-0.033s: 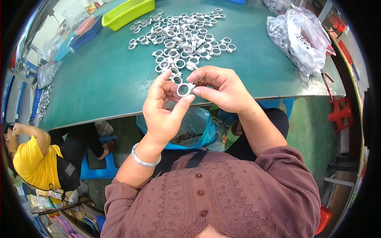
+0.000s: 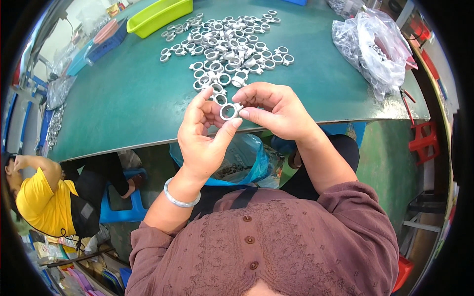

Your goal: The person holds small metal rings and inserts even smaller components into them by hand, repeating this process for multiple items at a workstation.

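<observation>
Nearest, at 6 o'clock from the held ring, is a brown buttoned blouse (image 2: 212,241), and at 7 o'clock a pale bangle (image 2: 180,198) circles the left wrist. At 5 o'clock, below the table edge, an open blue plastic bag (image 2: 261,165) holds small pieces too indistinct to name. The left hand (image 2: 203,143) grips the grey metal ring (image 2: 223,113), its thumb at the ring's 5 o'clock and its bent fingers at 9. The right hand (image 2: 277,111) is closed in a pinch at the ring's small projecting end, near 2 o'clock; what lies between its fingertips is too small to tell. The ring is above the near edge of the green table (image 2: 123,98). Beyond, at 12 o'clock, spreads a loose pile of similar rings (image 2: 233,43). At 2 o'clock sits a clear plastic bag (image 2: 363,56) with grey pieces inside; at 11, farther off, a lime-green tray (image 2: 158,19).
</observation>
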Demonstrator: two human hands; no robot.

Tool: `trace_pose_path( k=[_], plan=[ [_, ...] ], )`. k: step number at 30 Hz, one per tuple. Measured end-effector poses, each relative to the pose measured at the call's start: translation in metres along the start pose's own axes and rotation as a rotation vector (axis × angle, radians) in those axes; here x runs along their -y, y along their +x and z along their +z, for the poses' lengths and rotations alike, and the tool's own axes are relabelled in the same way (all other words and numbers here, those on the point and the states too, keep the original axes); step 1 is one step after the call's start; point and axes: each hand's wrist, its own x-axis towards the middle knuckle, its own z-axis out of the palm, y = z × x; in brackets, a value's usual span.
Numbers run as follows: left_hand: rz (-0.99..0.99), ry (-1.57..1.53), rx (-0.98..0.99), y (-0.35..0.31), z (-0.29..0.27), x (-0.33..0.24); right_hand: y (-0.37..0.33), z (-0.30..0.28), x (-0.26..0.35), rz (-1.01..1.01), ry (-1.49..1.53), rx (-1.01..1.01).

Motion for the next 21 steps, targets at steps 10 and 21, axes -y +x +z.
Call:
trace_pose_path(
  k=[10,21],
  plan=[
    [-0.157,-0.233,0.046,-0.009,0.001,0.003,0.004,-0.004,-0.007,0.101,0.208,-0.017],
    [-0.162,-0.237,0.085,-0.013,-0.001,0.005,0.006,0.0,-0.007,0.117,0.238,0.007]
  ],
)
